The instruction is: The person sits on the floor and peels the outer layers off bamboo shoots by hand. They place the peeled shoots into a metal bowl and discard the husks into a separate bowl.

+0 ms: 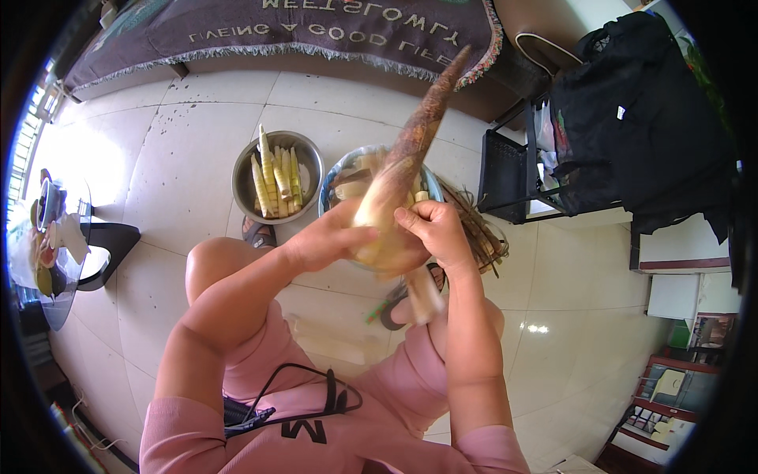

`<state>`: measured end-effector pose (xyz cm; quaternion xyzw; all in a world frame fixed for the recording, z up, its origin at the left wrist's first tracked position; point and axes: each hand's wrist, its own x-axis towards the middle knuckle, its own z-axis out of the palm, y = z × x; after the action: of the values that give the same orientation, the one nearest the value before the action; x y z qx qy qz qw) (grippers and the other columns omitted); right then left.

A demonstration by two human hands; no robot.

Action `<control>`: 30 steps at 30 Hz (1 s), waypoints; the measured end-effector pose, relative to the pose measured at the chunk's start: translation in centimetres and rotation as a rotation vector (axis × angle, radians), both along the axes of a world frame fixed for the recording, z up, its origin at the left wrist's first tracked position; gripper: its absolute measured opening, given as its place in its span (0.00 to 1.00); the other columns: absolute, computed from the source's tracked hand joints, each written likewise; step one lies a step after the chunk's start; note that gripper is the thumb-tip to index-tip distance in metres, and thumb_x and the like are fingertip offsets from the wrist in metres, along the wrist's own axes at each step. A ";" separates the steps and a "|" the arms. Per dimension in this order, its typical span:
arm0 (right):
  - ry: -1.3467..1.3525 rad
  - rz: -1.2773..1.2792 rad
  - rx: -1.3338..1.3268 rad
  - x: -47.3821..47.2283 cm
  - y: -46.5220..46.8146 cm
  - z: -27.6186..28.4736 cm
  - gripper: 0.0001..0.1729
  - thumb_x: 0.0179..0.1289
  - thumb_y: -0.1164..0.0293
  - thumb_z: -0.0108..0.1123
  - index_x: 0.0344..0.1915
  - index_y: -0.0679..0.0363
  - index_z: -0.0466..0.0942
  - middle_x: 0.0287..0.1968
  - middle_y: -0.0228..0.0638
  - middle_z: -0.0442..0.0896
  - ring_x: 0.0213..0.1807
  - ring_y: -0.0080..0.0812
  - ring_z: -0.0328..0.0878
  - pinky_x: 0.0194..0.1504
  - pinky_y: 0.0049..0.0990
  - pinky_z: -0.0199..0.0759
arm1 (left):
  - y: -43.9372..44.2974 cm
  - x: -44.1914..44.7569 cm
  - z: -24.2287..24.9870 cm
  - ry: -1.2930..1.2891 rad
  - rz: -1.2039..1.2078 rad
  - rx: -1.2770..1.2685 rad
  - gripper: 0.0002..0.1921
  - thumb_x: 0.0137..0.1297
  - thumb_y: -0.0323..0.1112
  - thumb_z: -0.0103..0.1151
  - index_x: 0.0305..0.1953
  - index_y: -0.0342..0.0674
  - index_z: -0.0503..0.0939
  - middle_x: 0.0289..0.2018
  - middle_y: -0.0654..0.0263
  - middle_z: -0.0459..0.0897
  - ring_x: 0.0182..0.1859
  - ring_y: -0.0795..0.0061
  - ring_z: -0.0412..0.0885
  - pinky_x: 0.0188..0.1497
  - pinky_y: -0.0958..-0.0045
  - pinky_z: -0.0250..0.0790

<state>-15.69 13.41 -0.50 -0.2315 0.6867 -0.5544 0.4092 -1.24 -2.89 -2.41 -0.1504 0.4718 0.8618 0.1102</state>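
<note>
A large bamboo shoot (408,142), with a brown pointed tip and a pale lower part, is tilted up and to the right before me. My left hand (328,237) grips its pale lower part from the left. On the other side, my right hand (435,231) pinches the sheath near the base between thumb and fingers. Motion blurs the base and a pale strip of husk (423,293) below it. Beneath the shoot stands a blue-rimmed container (324,192) with loose husks (349,181) in it, partly hidden by my hands.
A steel basin (238,183) of peeled bamboo shoots (279,175) stands on the tiled floor at left. Thin unpeeled shoots (482,237) lie right of the container. Beyond are a covered sofa (331,35), a black rack (503,172) and a glass table (68,296).
</note>
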 end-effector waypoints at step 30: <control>1.136 0.409 0.426 3.3 -1.7 -6.6 0.27 0.46 0.66 0.70 0.50 0.53 0.78 0.48 0.37 0.81 0.54 0.41 0.76 0.57 0.42 0.62 | -5.0 0.6 -0.9 0.219 0.485 0.122 0.31 0.64 0.29 0.62 0.62 0.47 0.56 0.54 0.59 0.73 0.51 0.68 0.79 0.52 0.60 0.77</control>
<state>-12.40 11.67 -7.09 -0.5291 0.8337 -0.1074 0.1162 -0.68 -7.87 -3.36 -0.1580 0.3785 0.9009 -0.1421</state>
